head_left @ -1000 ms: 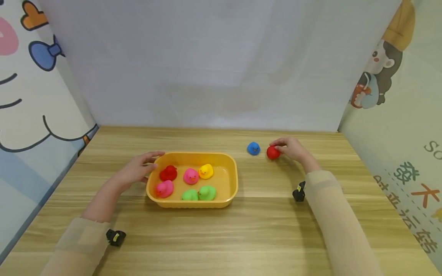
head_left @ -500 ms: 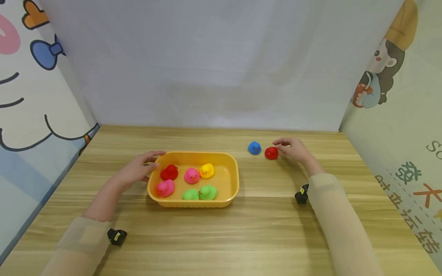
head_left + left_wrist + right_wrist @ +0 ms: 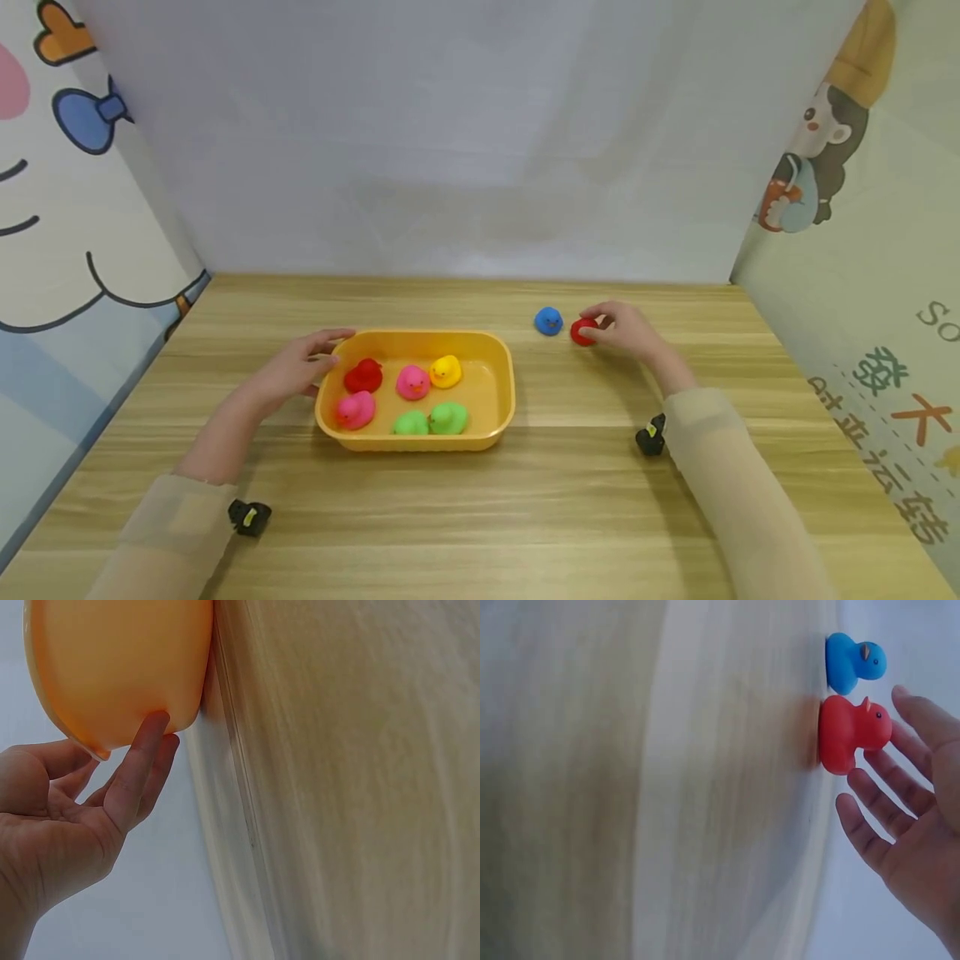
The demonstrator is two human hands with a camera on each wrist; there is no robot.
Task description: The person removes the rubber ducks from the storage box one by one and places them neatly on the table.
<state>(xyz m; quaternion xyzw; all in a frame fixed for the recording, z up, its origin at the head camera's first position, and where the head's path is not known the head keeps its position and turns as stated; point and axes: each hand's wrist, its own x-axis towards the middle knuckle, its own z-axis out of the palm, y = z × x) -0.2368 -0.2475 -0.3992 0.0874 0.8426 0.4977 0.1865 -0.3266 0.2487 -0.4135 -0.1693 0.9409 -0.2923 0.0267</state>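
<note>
A yellow-orange tray (image 3: 491, 392) stands on the table, holding several rubber ducks: a red duck (image 3: 364, 377), two pink ones, a yellow duck (image 3: 446, 372) and two green ones. My left hand (image 3: 294, 372) rests at the tray's left end; in the left wrist view its extended fingertips touch the outer wall. To the right of the tray, another red duck (image 3: 844, 735) sits upright on the table beside a blue duck (image 3: 847, 664). My right hand (image 3: 922, 802) is around this red duck, fingers spread and a gap between thumb and duck. From above, the hand partly covers the duck.
The wood-grain table (image 3: 465, 517) ends at a pale hanging cloth (image 3: 465, 150) behind. Printed panels flank both sides. Small black devices (image 3: 250, 517) are at both wrists.
The right hand held the red duck a second ago, then drew slightly apart as it sat upright. Now that hand has moved left, back over the duck. The left hand stays put.
</note>
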